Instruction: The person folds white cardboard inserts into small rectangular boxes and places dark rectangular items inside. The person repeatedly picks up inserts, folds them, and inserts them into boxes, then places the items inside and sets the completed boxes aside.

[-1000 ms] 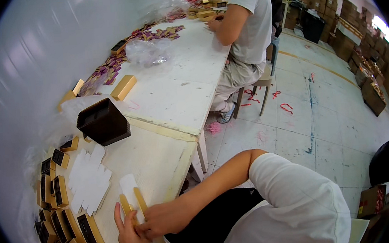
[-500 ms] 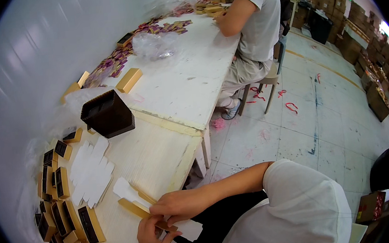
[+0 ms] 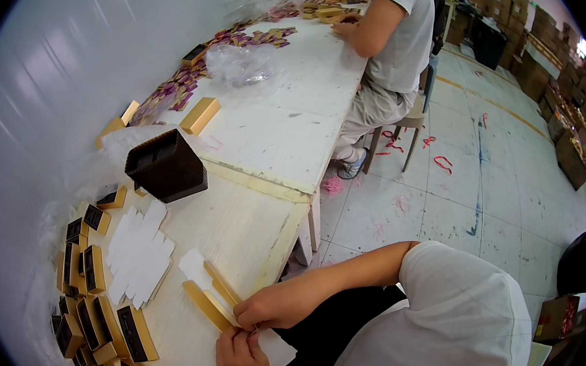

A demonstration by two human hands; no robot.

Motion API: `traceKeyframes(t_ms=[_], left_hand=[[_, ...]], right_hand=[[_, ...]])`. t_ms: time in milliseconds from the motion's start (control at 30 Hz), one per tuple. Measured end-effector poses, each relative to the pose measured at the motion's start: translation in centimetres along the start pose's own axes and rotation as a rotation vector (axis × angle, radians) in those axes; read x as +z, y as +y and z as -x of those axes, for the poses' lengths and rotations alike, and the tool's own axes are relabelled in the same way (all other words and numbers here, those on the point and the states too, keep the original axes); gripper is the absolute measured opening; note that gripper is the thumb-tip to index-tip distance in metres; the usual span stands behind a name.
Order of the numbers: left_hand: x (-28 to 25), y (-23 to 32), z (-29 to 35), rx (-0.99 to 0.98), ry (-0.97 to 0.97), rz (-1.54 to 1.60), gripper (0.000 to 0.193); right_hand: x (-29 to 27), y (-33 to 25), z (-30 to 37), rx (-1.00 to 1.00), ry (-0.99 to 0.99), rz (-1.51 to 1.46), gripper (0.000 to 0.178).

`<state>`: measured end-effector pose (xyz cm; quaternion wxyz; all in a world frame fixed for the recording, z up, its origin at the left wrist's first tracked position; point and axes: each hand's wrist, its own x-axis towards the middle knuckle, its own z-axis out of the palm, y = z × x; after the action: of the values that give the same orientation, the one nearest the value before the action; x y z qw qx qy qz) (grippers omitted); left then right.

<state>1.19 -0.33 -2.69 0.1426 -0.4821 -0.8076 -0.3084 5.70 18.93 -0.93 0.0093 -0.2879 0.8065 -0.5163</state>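
Observation:
Near the front edge of the table, a partly folded gold cardboard box [image 3: 208, 307] with a white inside slants up and leftward from my hands. My right hand [image 3: 276, 306] is closed on its near end, fingers bent and pinching. Just below it, my left hand [image 3: 242, 363] grips the same end, thumb and fingers pressed together close to the right fingertips. The folds between the fingers are hidden. A stack of flat white card pieces [image 3: 139, 256] lies beyond the box.
Several gold boxes with dark insets [image 3: 136, 336] crowd the table's left side. A dark brown stack of trays [image 3: 165, 168] stands farther back, near a gold box [image 3: 200, 115] and a clear plastic bag [image 3: 239, 65]. A co-worker [image 3: 399, 41] sits at the far table.
The box's gold sides show longer beyond my hands. My left hand has closed in, its fingers drawn together where a brown flap showed between them. The whole view has shifted slightly.

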Motion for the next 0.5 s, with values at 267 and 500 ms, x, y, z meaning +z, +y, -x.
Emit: traceKeyframes(t_ms=[267, 500], left_hand=[[-0.6, 0.9, -0.1, -0.101, -0.121, -0.064, 0.02], [-0.2, -1.5, 1.1, -0.123, -0.176, 0.177, 0.075]], right_hand=[[2.0, 0.6, 3.4, -0.22, 0.164, 0.515, 0.058], [4.4, 2.1, 2.6, -0.347, 0.434, 0.462, 0.041]])
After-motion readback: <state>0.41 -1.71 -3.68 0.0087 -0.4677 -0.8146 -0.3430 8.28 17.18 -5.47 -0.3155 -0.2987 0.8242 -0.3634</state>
